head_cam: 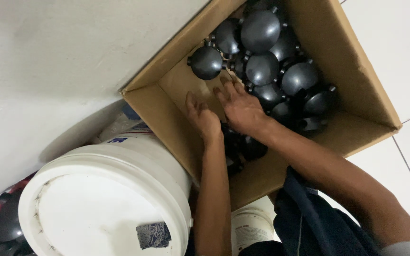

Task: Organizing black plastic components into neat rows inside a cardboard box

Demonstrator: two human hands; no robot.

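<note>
Both hands are reaching into the cardboard box (357, 90). Left hand (202, 118) and right hand (240, 109) are lying spread, empty, on the box floor. Black domed fittings (262, 68) are piling just beyond, far-right; the right is nearer.

We see soft, even light, a bit dim. The round black domes (260, 31) in the cardboard box (357, 71) each show a pale shine on top. Deep inside the box it gets dark. Left of the box, the white bucket (105, 199) throws a grey shadow on the wall (48, 57). The picture looks slightly blurry.
</note>
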